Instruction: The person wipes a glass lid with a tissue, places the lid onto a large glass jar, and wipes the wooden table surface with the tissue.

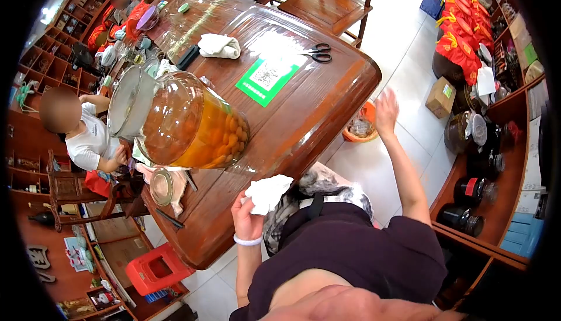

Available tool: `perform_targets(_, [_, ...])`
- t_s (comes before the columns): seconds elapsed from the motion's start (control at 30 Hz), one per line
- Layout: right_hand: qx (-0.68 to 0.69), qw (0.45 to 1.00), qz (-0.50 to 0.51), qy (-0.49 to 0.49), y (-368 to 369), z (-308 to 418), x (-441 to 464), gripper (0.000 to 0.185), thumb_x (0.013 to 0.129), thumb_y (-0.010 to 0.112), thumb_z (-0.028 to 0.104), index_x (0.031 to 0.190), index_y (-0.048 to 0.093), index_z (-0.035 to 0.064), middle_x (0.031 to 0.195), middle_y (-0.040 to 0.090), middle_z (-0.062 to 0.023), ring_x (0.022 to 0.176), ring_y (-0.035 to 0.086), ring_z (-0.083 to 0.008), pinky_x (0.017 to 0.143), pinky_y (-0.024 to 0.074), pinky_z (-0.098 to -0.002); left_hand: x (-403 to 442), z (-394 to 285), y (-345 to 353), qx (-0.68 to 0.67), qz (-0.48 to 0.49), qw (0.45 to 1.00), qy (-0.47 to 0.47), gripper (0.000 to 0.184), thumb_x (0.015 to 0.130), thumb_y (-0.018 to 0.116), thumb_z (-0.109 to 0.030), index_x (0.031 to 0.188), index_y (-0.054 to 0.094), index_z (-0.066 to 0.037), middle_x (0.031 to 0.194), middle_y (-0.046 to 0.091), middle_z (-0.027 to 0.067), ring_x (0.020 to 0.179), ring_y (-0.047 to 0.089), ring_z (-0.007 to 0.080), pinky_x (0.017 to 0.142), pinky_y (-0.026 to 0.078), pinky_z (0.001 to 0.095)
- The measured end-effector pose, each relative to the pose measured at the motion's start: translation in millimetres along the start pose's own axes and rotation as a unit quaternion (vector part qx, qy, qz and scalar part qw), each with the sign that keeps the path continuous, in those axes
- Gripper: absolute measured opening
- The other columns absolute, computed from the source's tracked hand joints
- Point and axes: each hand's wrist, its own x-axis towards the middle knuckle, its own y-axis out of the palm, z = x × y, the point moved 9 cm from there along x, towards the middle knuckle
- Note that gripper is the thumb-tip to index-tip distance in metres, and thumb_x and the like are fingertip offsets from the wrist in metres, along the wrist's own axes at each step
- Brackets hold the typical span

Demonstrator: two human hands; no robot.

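My left hand (248, 219), with a white bracelet at the wrist, grips a crumpled white tissue (269, 193) at the table's near edge. My right hand (386, 112) is stretched out past the table's right edge, fingers extended and nothing in it. Below and beside that hand, an orange bin (363, 123) with a liner stands on the floor. A large glass jar (193, 123) of amber liquid and round orange fruit stands on the table; it looks tilted in this view. The jar's mouth appears covered by a pale, translucent sheet.
The wooden table (327, 96) bears scissors (319, 53), a green QR card (269, 79), a folded white cloth (219, 46) and a glass lid (167, 185) on a pink cloth. A red stool (159, 268) stands at lower left. Another person (93, 137) is at the left.
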Motion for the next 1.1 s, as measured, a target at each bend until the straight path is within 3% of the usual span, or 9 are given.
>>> perform_targets(0.07, [-0.038,0.992,0.064,0.100,38.4,-55.7,-21.4,0.045,0.091,0.038,0.031,0.127,0.038,0.0033,0.130,0.038,-0.0180,0.123,0.032,-0.0319,0.098,0.0295,-0.0450,-2.4,-6.4,1.0,0.010,-0.020,0.999,0.037,0.023,0.079,0.051,-0.003,0.102,0.052,0.000,0.100,0.059,0.0096,0.090,0.059,0.0216,0.075,0.050,0.0346])
perform_targets(0.1, [0.370,0.876,0.105,0.291,42.3,-59.0,-44.9,0.048,0.092,0.035,0.034,0.129,0.034,0.0026,0.130,0.037,-0.0199,0.122,0.033,-0.0331,0.097,0.0319,-0.0441,-1.9,-4.1,-1.8,-0.007,-0.032,0.999,0.021,0.021,0.077,0.053,-0.001,0.098,0.052,0.001,0.097,0.060,0.0092,0.089,0.059,0.0201,0.079,0.048,0.0332])
perform_targets(0.13, [0.698,0.566,0.116,0.423,50.2,-35.6,-72.6,0.051,0.093,0.031,0.036,0.131,0.030,0.0019,0.130,0.036,-0.0218,0.121,0.034,-0.0342,0.096,0.0342,-0.0433,-2.2,-2.1,-3.0,-0.006,-0.033,0.999,0.010,0.021,0.077,0.053,-0.001,0.098,0.052,0.001,0.097,0.060,0.0092,0.089,0.059,0.0201,0.079,0.048,0.0332])
perform_targets(0.27, [0.834,0.431,0.196,0.284,0.7,7.1,-52.0,0.050,0.095,0.021,0.033,0.131,0.026,-0.0009,0.132,0.035,-0.0170,0.122,0.036,-0.0307,0.099,0.0334,-0.0413,0.8,3.7,1.2,-0.006,-0.010,1.000,-0.015,0.022,0.077,0.052,-0.001,0.100,0.052,0.002,0.098,0.059,0.0104,0.089,0.059,0.0200,0.079,0.048,0.0330])
perform_targets(0.33, [0.839,0.424,0.201,0.276,-12.9,14.7,-44.9,0.046,0.095,0.028,0.028,0.130,0.028,-0.0021,0.129,0.040,-0.0159,0.114,0.045,-0.0289,0.096,0.0392,-0.0406,-0.1,-1.0,8.2,-0.013,-0.010,1.000,0.006,0.023,0.078,0.052,-0.001,0.100,0.052,0.002,0.098,0.060,0.0104,0.089,0.059,0.0197,0.078,0.048,0.0323])
perform_targets(0.53, [0.138,0.979,0.064,0.138,-39.9,-8.2,-21.6,0.031,0.067,0.070,0.040,0.066,0.068,0.0082,0.047,0.056,-0.0063,0.044,0.053,-0.0169,0.043,0.0369,-0.0312,4.9,1.4,5.7,-0.013,-0.001,1.000,0.010,0.022,0.078,0.050,0.001,0.100,0.051,0.002,0.096,0.059,0.0109,0.088,0.059,0.0206,0.077,0.048,0.0327])
perform_targets(0.67, [0.092,0.958,0.141,-0.232,-97.4,159.1,-34.2,0.033,0.063,0.071,0.027,0.090,0.066,0.0079,0.114,0.055,-0.0092,0.107,0.051,-0.0208,0.097,0.0293,-0.0366,7.4,-12.3,-14.0,-0.037,-0.021,0.998,0.045,0.023,0.080,0.052,-0.006,0.103,0.052,-0.001,0.095,0.060,0.0108,0.085,0.060,0.0220,0.074,0.050,0.0337])
perform_targets(0.87, [0.556,0.660,0.488,-0.131,-54.2,324.0,-94.6,0.055,0.070,0.067,0.008,0.120,0.046,-0.0012,0.104,0.058,-0.0092,0.095,0.052,-0.0156,0.078,0.0451,-0.0277,2.6,-28.8,1.7,-0.032,-0.023,0.996,0.078,0.017,0.082,0.054,-0.002,0.099,0.056,0.001,0.086,0.061,0.0086,0.073,0.061,0.0166,0.058,0.050,0.0268])
perform_targets(1.1, [0.583,0.579,0.569,-0.014,8.2,381.3,-144.1,0.018,0.079,0.058,0.010,0.088,0.060,-0.0057,0.077,0.060,-0.0030,0.068,0.053,-0.0076,0.063,0.0418,-0.0212,-20.5,-75.4,-48.3,0.094,-0.088,0.982,0.136,0.012,0.080,0.060,-0.005,0.090,0.061,0.001,0.068,0.057,0.0034,0.050,0.050,0.0077,0.040,0.039,0.0207])
